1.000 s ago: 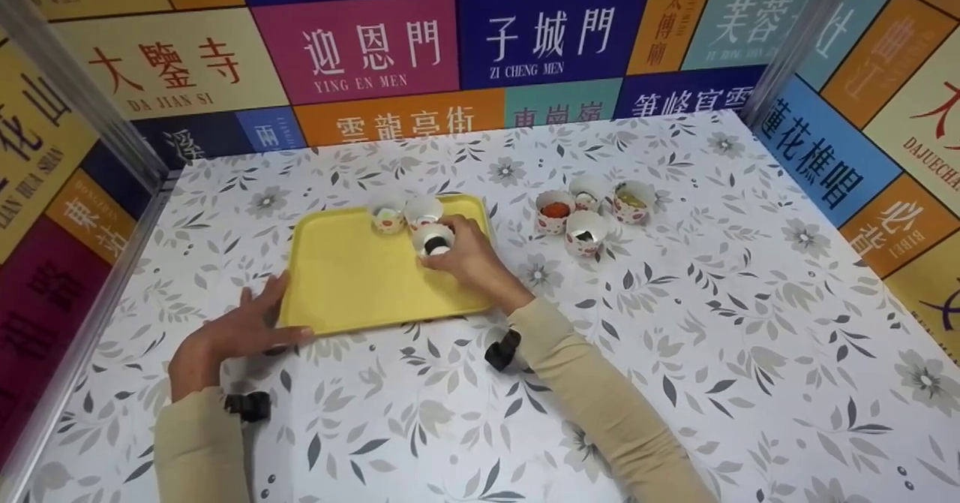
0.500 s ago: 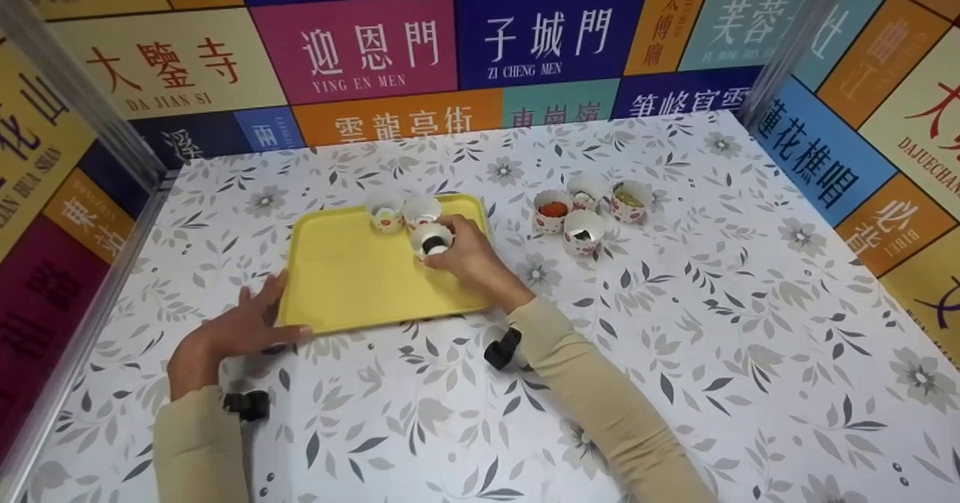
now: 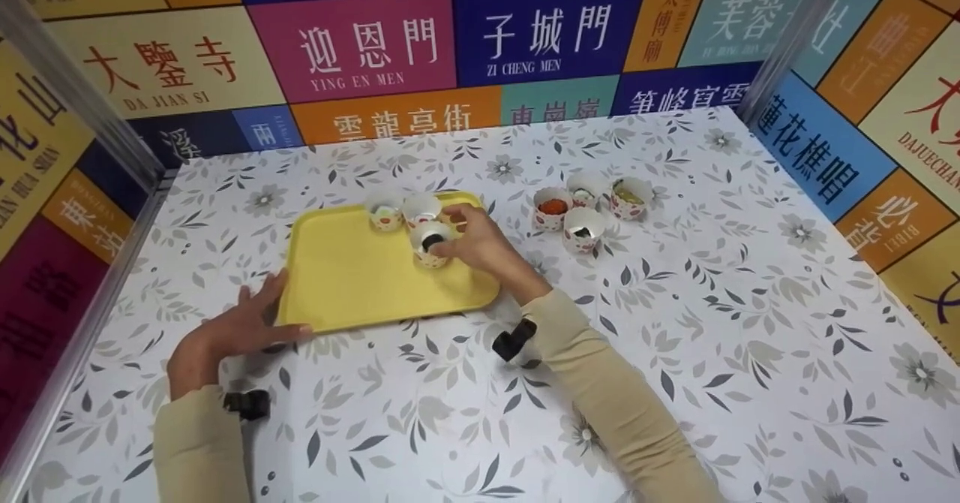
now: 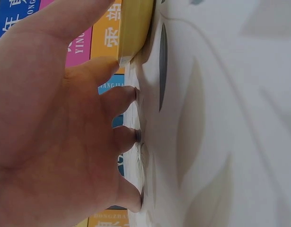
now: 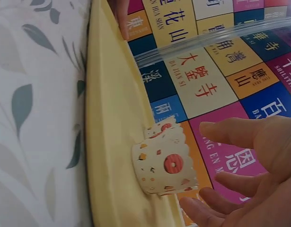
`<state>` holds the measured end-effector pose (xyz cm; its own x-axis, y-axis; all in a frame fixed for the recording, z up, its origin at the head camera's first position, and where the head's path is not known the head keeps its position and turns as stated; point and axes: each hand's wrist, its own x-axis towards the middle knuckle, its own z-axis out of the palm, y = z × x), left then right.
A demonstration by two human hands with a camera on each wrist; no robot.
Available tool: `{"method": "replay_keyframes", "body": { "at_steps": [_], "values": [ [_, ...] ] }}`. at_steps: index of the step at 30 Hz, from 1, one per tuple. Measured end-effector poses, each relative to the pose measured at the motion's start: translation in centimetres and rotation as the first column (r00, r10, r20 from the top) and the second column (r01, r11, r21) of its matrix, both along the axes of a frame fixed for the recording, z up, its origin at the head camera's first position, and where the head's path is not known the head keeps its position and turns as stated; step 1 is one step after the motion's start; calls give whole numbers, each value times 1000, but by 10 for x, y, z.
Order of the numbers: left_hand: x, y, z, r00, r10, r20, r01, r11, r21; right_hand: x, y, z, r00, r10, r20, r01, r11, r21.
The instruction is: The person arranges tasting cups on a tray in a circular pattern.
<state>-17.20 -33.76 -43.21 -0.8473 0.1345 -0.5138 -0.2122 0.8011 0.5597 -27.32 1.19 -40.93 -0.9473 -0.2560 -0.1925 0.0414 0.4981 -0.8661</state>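
Observation:
A yellow tray (image 3: 352, 278) bears three patterned paper cups near its far right part. The nearest cup (image 3: 430, 260) has something black and white in it. Beside its right side is my right hand (image 3: 487, 244), its thumb and fingers parted; the right wrist view shows a gap between the fingers and the cup (image 5: 166, 163). Just behind stand a second cup (image 3: 422, 204) and, to its left, a third cup (image 3: 385, 219) with pale contents. My left hand (image 3: 232, 330) rests at the tray's near left corner, fingers spread, thumb along the front edge.
Right of the tray, several more paper cups cluster on the floral-patterned table: one with orange-red contents (image 3: 553, 210), one with greenish contents (image 3: 630, 200), one with a dark piece (image 3: 583, 233). Printed wall panels (image 3: 360, 45) border the table at back and sides.
My right hand has loosened from the nearest cup and shifted slightly right, its fingers spreading. The cup stays on the tray. My left hand has not moved.

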Motion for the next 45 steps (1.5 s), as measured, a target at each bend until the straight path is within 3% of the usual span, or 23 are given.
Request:
{"method": "replay_keyframes", "body": {
  "at_steps": [10,17,27,34,45],
  "values": [
    [-2,2,-3,1000,1,3,-1,1000,-6,8,28,26,997,77,-18,-76,997,26],
    [-5,1,-3,999,-38,-28,37,998,-41,12,53,40,992,35,-120,-26,997,78],
    [-1,-1,-3,1000,4,-4,-4,1000,12,7,99,33,964,-6,-265,32,995,94],
    [0,1,-2,1000,16,-3,-16,1000,10,1,132,28,962,-74,-261,92,994,58],
    [0,0,0,1000,11,-6,-11,1000,14,-14,184,27,921,-206,-331,241,968,68]
  ]
}}
